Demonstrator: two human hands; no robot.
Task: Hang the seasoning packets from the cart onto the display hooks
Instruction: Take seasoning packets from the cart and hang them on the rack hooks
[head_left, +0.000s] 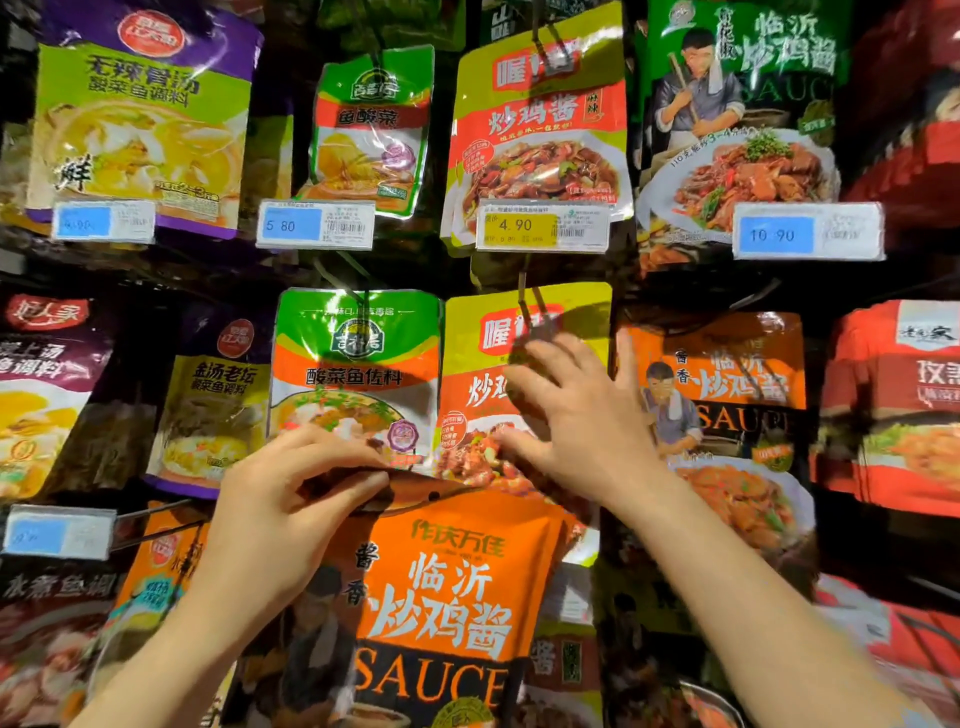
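An orange seasoning packet (447, 597) marked SAUCE hangs low in the middle, its top edge pinched in my left hand (280, 499). My right hand (571, 421) is spread open against a yellow and red packet (478, 374) hanging on a display hook (524, 301). Right of that hand hang matching orange packets (727, 379) on their own hook. The cart is out of view.
The wall is packed with hanging packets: green and orange (358, 364), purple and yellow (140, 114), green (737, 104), red (893, 405). Price tags (540, 224) stick out from hook ends, among them a blue one (808, 231) at upper right and another (57, 532) at left.
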